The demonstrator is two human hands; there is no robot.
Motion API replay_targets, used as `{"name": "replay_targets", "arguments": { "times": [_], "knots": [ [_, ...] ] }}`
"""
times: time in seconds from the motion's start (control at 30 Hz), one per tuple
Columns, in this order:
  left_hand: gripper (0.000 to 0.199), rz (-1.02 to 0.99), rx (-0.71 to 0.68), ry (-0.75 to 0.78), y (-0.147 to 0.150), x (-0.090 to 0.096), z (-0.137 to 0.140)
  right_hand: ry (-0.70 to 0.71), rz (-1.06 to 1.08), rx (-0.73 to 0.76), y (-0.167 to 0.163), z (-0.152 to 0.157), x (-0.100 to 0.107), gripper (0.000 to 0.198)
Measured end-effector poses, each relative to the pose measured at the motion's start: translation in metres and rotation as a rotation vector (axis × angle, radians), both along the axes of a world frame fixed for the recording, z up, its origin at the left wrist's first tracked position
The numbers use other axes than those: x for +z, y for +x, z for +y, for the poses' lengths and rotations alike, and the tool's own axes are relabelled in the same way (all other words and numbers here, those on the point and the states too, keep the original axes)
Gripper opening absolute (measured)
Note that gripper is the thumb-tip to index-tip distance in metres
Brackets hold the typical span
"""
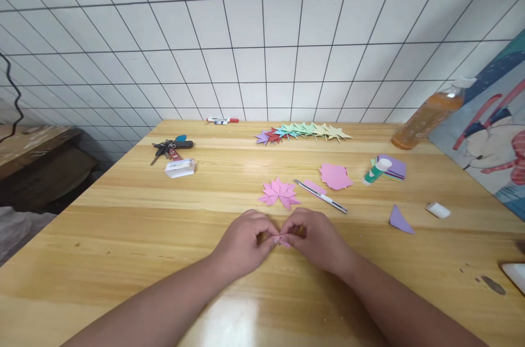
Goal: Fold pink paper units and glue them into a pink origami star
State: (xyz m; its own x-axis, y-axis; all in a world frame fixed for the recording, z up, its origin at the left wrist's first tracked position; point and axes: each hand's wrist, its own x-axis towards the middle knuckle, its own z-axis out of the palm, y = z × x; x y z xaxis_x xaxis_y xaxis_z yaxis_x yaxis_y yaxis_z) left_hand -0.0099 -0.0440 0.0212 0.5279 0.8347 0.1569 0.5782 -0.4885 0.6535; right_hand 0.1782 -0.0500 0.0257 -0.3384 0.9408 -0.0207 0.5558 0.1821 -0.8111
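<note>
Most of the small folded piece of pink paper point(284, 243) is hidden: it lies between the fingertips of the left hand point(247, 240) and the right hand point(315, 240), with only a sliver showing, so its full shape cannot be told. On each hand the thumb and forefinger are closed together in a pinch on it, tips nearly meeting; the remaining fingers curl behind and are hard to make out. Just beyond the fingers lies a spiky fan of folded pink paper point(279, 194), matte and sharply creased. Beyond them to the right, a slim silver metal utility knife point(322, 196) partly covers a flat pink paper slip point(315, 187), near a jagged-edged pink paper stack point(335, 176). Farther right of the fingers, a green-and-white cylindrical glue stick point(376, 171) hides part of a stack of coloured square paper point(396, 166). Well right of the fingers is a purple paper triangle point(400, 220); beyond that, a white object point(514, 276) is cut off by the picture's edge. The table point(135, 237) has glossy wood grain.
</note>
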Motion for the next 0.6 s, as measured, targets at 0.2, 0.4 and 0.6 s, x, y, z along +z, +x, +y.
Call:
{"name": "replay_targets", "arguments": {
  "times": [0.2, 0.4, 0.6],
  "knots": [
    [0.009, -0.051, -0.037, -0.026, 0.000, -0.003, 0.002, -0.226, 0.201, -0.011, 0.000, 0.003, 0.000, 0.011],
    [0.016, 0.062, -0.147, 0.216, -0.008, 0.004, 0.007, -0.228, 0.050, 0.010, 0.020, 0.008, 0.003, 0.011],
    [0.027, 0.288, -0.396, 0.480, -0.007, -0.001, 0.008, -0.044, -0.144, 0.074, 0.022, 0.007, 0.004, 0.009]
  ]
}}
